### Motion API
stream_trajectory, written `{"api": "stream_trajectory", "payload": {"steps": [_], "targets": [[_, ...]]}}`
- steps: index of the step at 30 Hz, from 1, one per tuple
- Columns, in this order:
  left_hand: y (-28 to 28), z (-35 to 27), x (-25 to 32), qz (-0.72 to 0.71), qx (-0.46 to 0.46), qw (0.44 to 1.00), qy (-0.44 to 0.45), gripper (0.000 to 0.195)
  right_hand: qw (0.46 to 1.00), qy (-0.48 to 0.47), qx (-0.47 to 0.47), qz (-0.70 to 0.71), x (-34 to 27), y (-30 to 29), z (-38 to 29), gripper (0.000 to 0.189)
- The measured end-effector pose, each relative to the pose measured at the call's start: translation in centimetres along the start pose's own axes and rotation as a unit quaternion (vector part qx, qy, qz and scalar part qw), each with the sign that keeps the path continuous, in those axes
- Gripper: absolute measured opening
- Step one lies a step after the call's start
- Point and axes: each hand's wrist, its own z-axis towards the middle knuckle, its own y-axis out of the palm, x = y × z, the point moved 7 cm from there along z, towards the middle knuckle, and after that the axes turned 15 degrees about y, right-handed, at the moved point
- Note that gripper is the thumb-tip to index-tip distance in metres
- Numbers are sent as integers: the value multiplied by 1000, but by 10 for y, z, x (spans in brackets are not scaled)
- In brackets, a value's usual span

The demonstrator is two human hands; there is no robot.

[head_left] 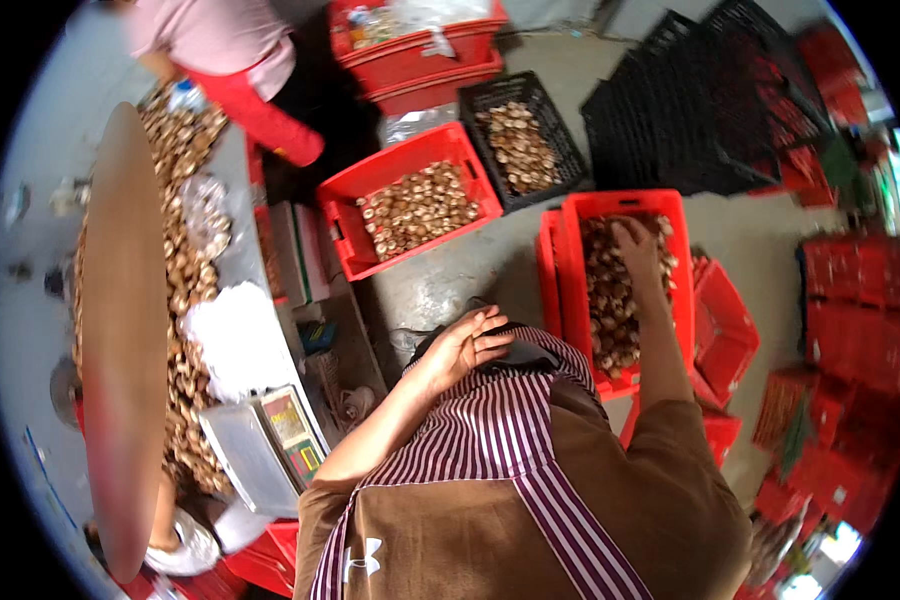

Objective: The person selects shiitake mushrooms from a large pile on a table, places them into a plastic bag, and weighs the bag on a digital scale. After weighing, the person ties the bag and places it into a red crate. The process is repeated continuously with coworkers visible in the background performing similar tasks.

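My right hand (635, 244) reaches down into a red plastic crate (688, 300) of brown-capped mushrooms (611, 307). Its fingers touch the mushrooms near the crate's far end; whether any are gripped is hidden. In front of my striped apron (487, 420) my left hand (471, 343) hangs in the air with fingers apart, holding nothing. Ahead of it stands another red crate (345, 259), partly filled with mushrooms (424, 210). A black slatted crate (506, 201) beside that one also contains mushrooms (521, 146).
At left, a long table (244, 217) carries heaped mushrooms (184, 202), white plastic bags (236, 337) and a weighing scale (251, 450). One person in pink (217, 37) stands beyond; another person's arm (166, 517) shows lower left. Stacked black crates (675, 112) and red crates (855, 330) stand right.
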Motion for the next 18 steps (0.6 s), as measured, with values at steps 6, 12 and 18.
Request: {"api": "stream_trajectory", "payload": {"steps": [6, 12, 18], "targets": [[-79, -88, 24, -71, 140, 977, 148, 42, 949, -103, -297, 17, -23, 201, -25, 20], [-94, -185, 67, -35, 236, 919, 312, 39, 848, -153, -487, -143, -75, 359, -148, 23], [17, -329, 223, 474, 239, 617, 581, 23, 697, -254, -634, -220, -137, 470, -291, 23]]}}
